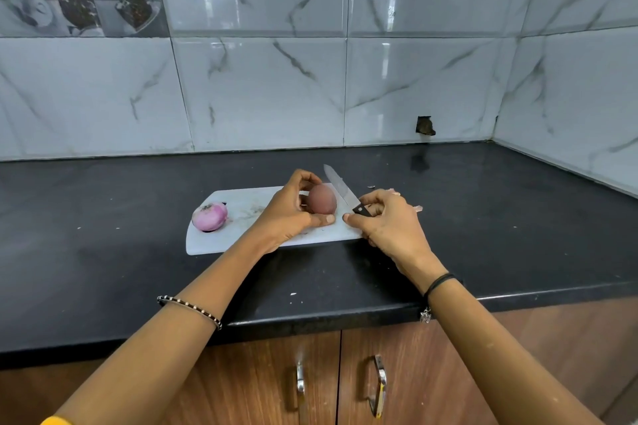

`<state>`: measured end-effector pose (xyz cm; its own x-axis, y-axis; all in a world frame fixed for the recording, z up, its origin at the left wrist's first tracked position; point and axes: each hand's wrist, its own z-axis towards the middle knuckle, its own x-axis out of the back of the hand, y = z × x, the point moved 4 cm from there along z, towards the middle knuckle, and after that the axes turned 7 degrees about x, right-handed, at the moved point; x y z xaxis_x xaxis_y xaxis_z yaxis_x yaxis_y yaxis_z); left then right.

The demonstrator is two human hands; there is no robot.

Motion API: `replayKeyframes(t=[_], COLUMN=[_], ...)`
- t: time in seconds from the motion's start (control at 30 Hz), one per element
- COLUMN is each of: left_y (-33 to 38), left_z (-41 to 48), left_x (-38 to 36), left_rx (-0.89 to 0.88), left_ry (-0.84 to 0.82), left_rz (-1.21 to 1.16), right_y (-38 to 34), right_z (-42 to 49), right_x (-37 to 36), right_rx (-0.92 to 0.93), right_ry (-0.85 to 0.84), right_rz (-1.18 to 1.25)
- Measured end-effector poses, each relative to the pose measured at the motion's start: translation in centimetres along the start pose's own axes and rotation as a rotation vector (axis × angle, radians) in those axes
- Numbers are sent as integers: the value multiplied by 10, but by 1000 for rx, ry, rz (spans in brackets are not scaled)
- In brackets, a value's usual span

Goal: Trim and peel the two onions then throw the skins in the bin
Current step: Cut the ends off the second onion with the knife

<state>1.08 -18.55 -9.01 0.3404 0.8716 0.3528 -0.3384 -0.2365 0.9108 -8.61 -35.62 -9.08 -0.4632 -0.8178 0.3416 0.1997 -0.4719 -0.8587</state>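
A white cutting board (241, 241) lies on the black counter. On its left end sits a peeled pink onion (209, 216). Near the board's right end, my left hand (293, 214) holds a brown-skinned onion (322, 199), fingers curled over its far side and thumb below it. My right hand (383, 221) grips the dark handle of a knife (340, 188). The blade points away and to the left, just right of the unpeeled onion. No bin is in view.
Bits of onion skin (416, 208) lie on the black counter (483, 217) right of the board, partly hidden by my right hand. Tiled walls close the back and right sides. Wooden cabinet doors with metal handles (379, 386) sit below the counter edge.
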Motion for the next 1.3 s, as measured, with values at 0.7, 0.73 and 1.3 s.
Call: replayKeyframes(t=[0.7, 0.73, 1.3], left_y=[6, 6, 5], left_z=[5, 5, 4], left_x=[-7, -7, -5], left_rx=[-78, -76, -78], left_ry=[44, 45, 29], left_rz=[75, 82, 64], right_y=[-2, -2, -6], right_z=[-9, -9, -6], right_x=[-4, -3, 2], right_rx=[-117, -119, -181], right_ry=[-78, -71, -36], right_rz=[294, 298, 394])
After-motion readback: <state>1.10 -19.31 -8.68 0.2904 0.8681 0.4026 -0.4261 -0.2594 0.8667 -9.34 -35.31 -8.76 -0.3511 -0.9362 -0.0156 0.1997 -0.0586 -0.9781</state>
